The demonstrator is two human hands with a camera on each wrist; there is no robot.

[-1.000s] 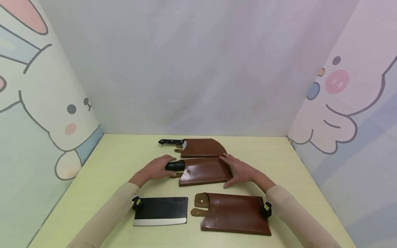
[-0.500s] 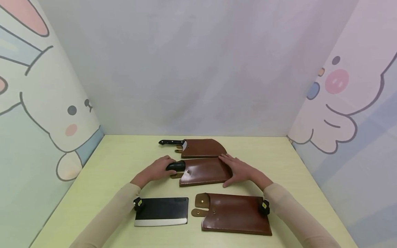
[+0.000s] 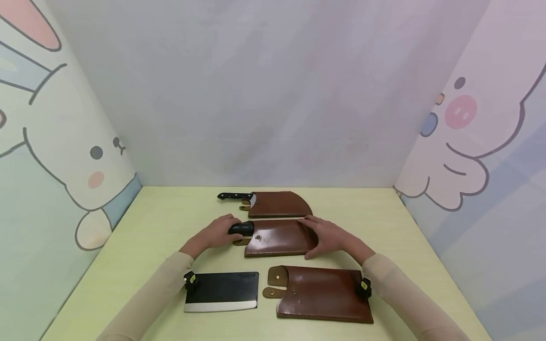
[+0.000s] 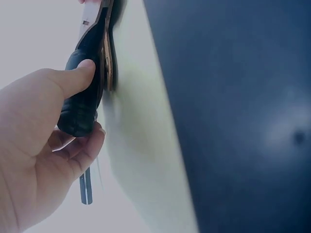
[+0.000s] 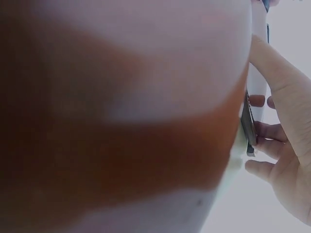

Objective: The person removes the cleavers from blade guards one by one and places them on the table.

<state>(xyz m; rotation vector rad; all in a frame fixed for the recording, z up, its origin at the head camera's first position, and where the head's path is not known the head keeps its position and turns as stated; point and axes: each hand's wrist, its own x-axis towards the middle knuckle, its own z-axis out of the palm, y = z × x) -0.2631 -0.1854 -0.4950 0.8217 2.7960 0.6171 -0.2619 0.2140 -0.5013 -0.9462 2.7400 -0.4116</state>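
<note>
Yellow-green table [image 3: 162, 227]: left hand [image 3: 215, 232] curled round black knife handle [image 3: 241, 228], right hand [image 3: 330, 237] seemingly flat against brown sheath [image 3: 279, 237].

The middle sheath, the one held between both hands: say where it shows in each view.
Head: middle sheath, table centre, between both hands.
Left wrist: only its strap end, top, beside the black handle.
Right wrist: thin edge at the fingertips.
Shared landmark: the pale green table.

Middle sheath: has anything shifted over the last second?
The middle sheath slid slightly left, toward the black handle that the left hand grips; the right hand followed at its right end. The far sheathed knife, bare cleaver and near sheath stayed put.
</note>
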